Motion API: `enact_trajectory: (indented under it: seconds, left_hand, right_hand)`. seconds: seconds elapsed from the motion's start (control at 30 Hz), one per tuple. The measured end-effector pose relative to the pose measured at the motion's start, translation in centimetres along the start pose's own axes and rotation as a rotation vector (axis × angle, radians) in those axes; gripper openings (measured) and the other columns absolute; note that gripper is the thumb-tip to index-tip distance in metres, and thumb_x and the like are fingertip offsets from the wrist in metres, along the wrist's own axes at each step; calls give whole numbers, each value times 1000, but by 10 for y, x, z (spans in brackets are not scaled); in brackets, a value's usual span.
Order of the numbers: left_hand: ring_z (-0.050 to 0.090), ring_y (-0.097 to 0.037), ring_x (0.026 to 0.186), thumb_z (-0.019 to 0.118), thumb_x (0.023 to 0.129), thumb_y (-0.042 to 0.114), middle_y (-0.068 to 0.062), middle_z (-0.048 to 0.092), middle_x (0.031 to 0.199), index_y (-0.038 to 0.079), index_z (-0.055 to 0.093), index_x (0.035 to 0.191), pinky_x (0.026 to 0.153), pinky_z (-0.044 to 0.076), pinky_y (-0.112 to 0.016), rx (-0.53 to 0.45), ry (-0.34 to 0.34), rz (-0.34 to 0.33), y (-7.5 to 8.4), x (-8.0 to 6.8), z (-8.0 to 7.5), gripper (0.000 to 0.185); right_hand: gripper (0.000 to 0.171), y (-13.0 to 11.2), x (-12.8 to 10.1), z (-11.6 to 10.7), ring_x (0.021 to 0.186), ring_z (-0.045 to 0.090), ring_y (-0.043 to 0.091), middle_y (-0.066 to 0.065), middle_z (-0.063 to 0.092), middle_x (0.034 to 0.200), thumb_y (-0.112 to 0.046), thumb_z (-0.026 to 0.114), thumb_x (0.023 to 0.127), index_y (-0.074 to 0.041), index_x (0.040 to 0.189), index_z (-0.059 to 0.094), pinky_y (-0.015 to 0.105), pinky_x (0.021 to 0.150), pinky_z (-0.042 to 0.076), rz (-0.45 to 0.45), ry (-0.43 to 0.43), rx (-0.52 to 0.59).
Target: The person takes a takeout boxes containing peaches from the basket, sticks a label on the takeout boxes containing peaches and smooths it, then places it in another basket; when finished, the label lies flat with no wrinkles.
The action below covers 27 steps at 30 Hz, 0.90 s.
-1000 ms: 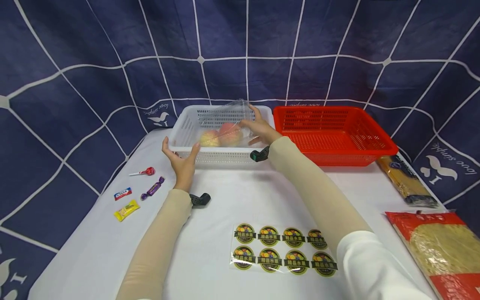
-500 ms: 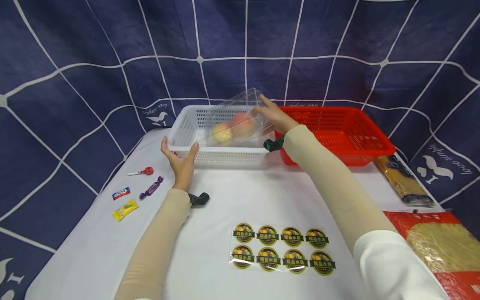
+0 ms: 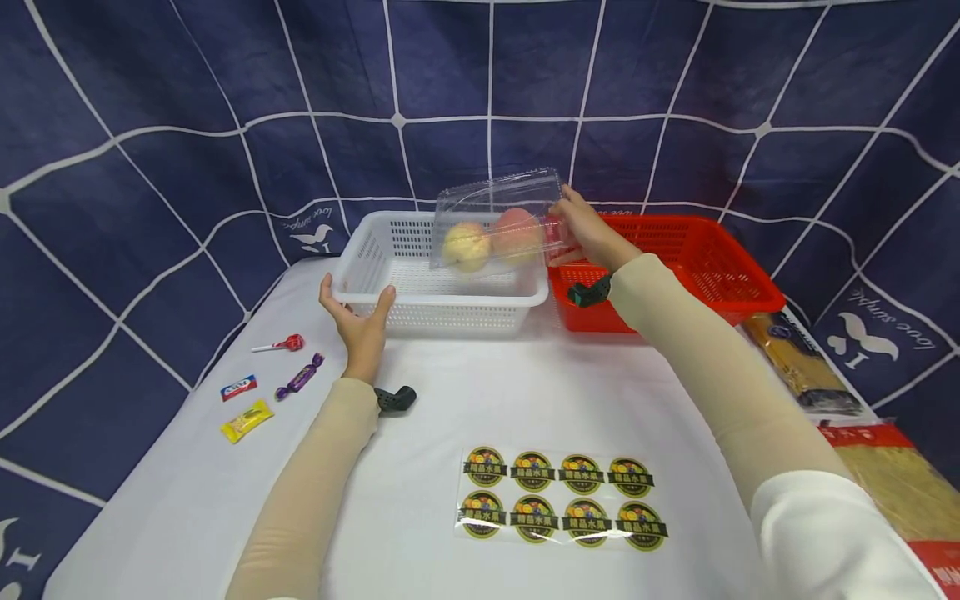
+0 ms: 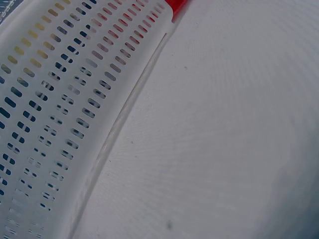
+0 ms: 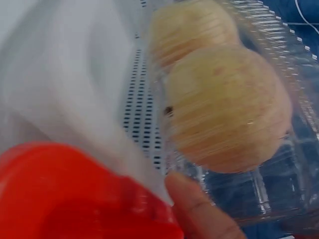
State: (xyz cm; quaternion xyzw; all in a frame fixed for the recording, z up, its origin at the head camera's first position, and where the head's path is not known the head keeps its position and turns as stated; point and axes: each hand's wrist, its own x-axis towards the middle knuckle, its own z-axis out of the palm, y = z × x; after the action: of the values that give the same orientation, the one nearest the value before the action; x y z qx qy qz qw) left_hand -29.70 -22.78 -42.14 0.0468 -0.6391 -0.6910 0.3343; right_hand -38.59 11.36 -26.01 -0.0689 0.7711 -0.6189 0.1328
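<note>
My right hand [image 3: 592, 233] holds a clear plastic box [image 3: 453, 204] by its right end, raised over the seam between the two baskets. Inside it lie a yellowish peach [image 3: 467, 247] and a redder peach [image 3: 517, 232]. In the right wrist view both show through the plastic, the nearer peach [image 5: 227, 109] larger, with a finger [image 5: 199, 211] at the box's lower edge. My left hand [image 3: 362, 337] grips the front left corner of the white basket [image 3: 450, 312], thumb at the front rim. The left wrist view shows the basket's slotted wall [image 4: 117, 94], not the hand.
A red basket [image 3: 738, 275] stands right of the white one. Several candies, among them a lollipop [image 3: 288, 342], lie at left. A sheet of round stickers [image 3: 532, 471] lies in front. Food packs [image 3: 802, 362] line the right edge; a blue cloth [image 3: 442, 67] hangs behind.
My right hand has lifted the box with the peaches up out of the white basket and carried it right, toward the red basket. The left hand stays at the white basket's corner.
</note>
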Motion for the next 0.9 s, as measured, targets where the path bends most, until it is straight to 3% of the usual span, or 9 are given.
enact_trajectory:
  seconds: [0.1, 0.17, 0.27, 0.43, 0.6, 0.77, 0.9]
  left_hand:
    - [37, -30, 155, 83, 96, 17, -11, 35, 168, 22, 9, 169, 129, 26, -35, -4, -1, 6, 0, 0, 0, 104]
    - [38, -30, 154, 83, 96, 18, -11, 36, 168, 22, 9, 169, 128, 26, -35, -3, -1, 6, -1, 0, 1, 104]
    - [39, -29, 153, 83, 96, 20, -10, 37, 167, 25, 10, 169, 127, 28, -33, -8, -5, 0, -1, -1, 0, 103]
    - [40, -30, 152, 84, 96, 23, -9, 38, 166, 29, 10, 168, 127, 30, -33, -23, -8, 0, 1, -1, -1, 103]
    - [39, -32, 152, 84, 96, 23, -11, 38, 166, 28, 11, 168, 127, 29, -34, -10, -7, -6, 3, -1, -1, 102]
    - [38, -31, 153, 82, 97, 21, -11, 36, 167, 28, 8, 169, 128, 27, -33, -2, -5, -26, 2, 0, -1, 103]
    - [37, -31, 154, 82, 98, 22, -10, 34, 168, 27, 7, 169, 128, 25, -34, 0, -10, -29, 2, 0, -1, 104]
  right_hand:
    - [77, 11, -5, -5, 120, 56, 30, 11, 18, 179, -29, 36, 107, -34, 175, 0, 43, 74, 67, -34, 3, 72]
    - [75, 18, -10, -8, 139, 48, 38, 14, 18, 177, -29, 35, 108, -34, 175, 3, 44, 74, 67, -46, -9, 121]
    - [71, 25, -18, -12, 139, 50, 42, 16, 25, 173, -29, 34, 109, -32, 175, 9, 44, 74, 67, -63, -15, 176]
    - [71, 33, -34, -17, 140, 47, 40, 15, 20, 174, -28, 33, 109, -35, 175, 7, 44, 75, 67, -53, -34, 253]
    - [76, 39, -56, -22, 149, 38, 42, 16, 16, 176, -30, 37, 108, -37, 175, 1, 43, 79, 67, -23, -52, 241]
    - [73, 44, -80, -28, 134, 48, 33, 14, 29, 168, -27, 37, 109, -35, 175, 7, 41, 80, 67, -25, -66, 228]
    - [73, 45, -99, -33, 132, 48, 31, 14, 27, 168, -25, 36, 110, -36, 175, 6, 42, 81, 67, -13, -85, 236]
